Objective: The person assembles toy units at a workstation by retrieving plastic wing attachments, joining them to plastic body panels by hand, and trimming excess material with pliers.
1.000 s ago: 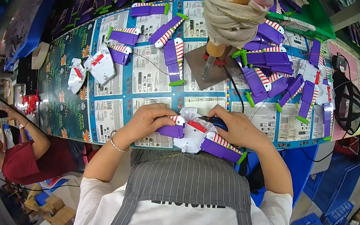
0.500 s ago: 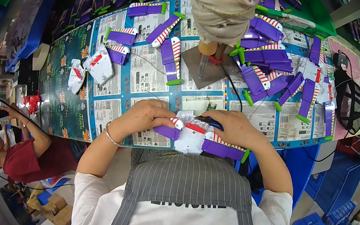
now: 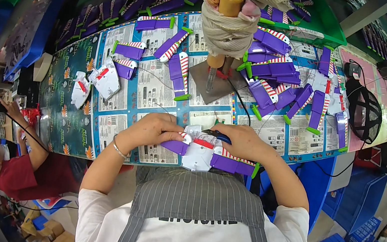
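At the near table edge lies a toy wing assembly, its white plastic body (image 3: 197, 158) between two purple wings with red-and-white striped edges. My left hand (image 3: 157, 129) is closed on the left wing (image 3: 175, 146) where it joins the body, fingers pinching the striped edge. In my right hand (image 3: 243, 141) is a pair of pliers with dark blue handles (image 3: 221, 136), their jaws over the upper part of the body near a red piece. The right wing (image 3: 232, 163), green at its tip, sticks out below that hand. My fingers partly hide the jaws.
Purple striped wings (image 3: 277, 69) lie piled at the right. Two white bodies (image 3: 106, 81) rest at left. A cloth-wrapped post (image 3: 225, 30) stands over a metal plate (image 3: 218, 92). A green bin (image 3: 331, 36) and a black mesh item (image 3: 364, 115) are beyond. A co-worker (image 3: 25, 175) sits left.
The view has shifted slightly, so the table items sit a little further left. My hands keep their hold; the pliers' jaws reach slightly further across the body.
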{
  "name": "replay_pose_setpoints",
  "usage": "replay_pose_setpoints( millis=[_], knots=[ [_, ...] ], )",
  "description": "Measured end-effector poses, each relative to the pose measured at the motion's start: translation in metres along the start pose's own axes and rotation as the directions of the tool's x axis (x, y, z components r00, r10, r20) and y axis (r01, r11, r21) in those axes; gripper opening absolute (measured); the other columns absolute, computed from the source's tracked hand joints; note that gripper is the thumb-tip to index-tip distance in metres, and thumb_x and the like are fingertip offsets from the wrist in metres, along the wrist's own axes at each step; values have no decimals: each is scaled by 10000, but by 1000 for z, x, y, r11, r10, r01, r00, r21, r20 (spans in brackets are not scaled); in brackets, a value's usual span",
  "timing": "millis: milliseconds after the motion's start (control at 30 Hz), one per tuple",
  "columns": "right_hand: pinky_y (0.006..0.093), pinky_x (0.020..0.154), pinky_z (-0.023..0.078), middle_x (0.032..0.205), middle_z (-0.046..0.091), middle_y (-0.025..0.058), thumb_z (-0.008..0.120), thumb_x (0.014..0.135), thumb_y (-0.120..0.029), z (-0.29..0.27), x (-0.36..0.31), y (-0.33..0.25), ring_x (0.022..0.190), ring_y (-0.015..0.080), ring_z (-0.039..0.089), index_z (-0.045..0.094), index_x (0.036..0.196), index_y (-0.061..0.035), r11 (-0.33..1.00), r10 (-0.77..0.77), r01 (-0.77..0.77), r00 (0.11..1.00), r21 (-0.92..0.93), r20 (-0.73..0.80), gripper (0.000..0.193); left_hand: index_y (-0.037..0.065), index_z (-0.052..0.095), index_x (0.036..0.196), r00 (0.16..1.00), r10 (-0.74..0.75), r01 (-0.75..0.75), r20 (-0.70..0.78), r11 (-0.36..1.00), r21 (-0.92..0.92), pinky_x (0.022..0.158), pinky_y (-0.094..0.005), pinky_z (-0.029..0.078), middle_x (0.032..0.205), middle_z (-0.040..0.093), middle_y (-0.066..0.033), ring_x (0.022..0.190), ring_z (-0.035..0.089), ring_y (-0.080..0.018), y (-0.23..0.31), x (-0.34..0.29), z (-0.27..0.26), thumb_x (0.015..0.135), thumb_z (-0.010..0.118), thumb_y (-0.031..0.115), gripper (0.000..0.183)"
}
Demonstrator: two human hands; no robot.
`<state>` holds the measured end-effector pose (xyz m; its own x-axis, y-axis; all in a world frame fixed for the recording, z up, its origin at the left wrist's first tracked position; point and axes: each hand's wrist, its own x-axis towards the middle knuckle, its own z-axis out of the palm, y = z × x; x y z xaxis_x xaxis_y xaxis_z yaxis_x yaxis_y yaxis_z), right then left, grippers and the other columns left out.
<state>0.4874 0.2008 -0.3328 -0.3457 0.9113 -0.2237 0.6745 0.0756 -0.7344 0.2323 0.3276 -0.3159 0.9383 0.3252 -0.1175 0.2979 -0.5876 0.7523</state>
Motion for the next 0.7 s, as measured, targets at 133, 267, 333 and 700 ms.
replay_pose_setpoints(
  millis=[133,267,333,700],
  knots=[
    [448,723,472,890,641,148,604,791,-187,-4,-6,-12,846,334,617,508,1117,-150,999,17,-17,1000,-45,-9,341,85,684,898,997,82,-82,10,995,62,599,-375,440,699,577,-111,656,559,-281,4,3,-3,821,625,281,219],
    [453,737,484,929,640,167,590,789,-227,4,-6,-3,859,350,619,493,1226,-217,998,54,-52,998,-47,39,448,95,689,896,998,27,-29,47,999,37,617,-361,458,755,599,-118,692,580,-294,-2,-1,3,808,648,277,207],
    [463,751,476,934,630,200,571,809,-240,-1,1,-3,871,367,613,495,1228,-206,995,102,-98,985,-37,142,427,69,686,874,999,-52,51,15,997,61,644,-360,474,773,621,-117,708,603,-290,-4,-3,9,810,658,276,218],
    [431,748,467,942,623,174,485,880,-191,-17,-7,-7,840,347,604,538,1169,-158,984,86,-84,996,158,-5,296,8,584,1077,639,-63,280,-767,947,155,814,-379,443,1053,536,-174,944,541,-314,9,-59,9,777,646,74,313]
  ],
)
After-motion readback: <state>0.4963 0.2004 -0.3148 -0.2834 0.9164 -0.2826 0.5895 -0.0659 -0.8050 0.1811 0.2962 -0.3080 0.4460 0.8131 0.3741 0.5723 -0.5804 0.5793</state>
